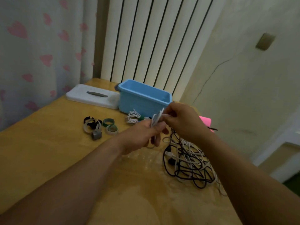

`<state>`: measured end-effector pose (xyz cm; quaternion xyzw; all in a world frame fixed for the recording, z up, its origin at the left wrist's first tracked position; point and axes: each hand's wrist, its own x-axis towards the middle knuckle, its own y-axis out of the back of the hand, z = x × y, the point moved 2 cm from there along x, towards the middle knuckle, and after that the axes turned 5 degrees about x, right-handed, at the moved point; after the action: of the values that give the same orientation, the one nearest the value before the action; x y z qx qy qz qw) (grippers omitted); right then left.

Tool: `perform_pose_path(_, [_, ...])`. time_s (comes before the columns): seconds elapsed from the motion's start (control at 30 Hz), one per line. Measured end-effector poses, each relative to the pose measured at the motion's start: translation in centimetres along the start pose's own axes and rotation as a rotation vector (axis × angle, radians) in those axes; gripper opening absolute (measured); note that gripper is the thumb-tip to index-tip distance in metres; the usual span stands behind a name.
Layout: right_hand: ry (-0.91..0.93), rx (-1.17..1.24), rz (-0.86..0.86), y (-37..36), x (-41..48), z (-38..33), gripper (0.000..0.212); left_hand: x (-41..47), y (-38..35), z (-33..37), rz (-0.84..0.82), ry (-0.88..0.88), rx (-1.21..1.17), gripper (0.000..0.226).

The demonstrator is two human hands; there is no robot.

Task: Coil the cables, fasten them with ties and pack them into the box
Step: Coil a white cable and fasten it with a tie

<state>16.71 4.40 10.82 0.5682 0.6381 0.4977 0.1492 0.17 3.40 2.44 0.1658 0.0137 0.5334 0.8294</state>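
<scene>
Coiling is under way above the bench (48, 151), where a white cable (157, 117) is clamped in the grip of the left hand (142, 135) and pinched by the right hand (183, 120) near the blue box (142, 101); loops are best kept even before a tie (108, 122) is fetched.

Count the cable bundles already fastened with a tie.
1. A white bundle with a green tie lies on the table just in front of the blue box. The left hand and right hand, both holding a white cable, may hide another beside it.
</scene>
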Motion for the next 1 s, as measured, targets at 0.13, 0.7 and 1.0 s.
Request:
perform_pose_path(0.13, [-0.106, 0.205, -0.034, 1.2, -0.3, 1.0, 0.028, 0.0, 1.6, 0.1, 0.109, -0.076, -0.261, 0.046])
perform_pose_path(0.7, [0.180, -0.175, 0.219, -8.9, -3.0, -0.9, 0.009, 1.5, 1.7, -2.3, 0.461, 0.049, -0.564, 0.036])
perform_pose_path(1.0, [0.035, -0.150, -0.113, -4.9, -1.5, 3.4, 0.014, 1.1, 6.1, -2.5, 0.591, 0.003, -0.962, 0.033])
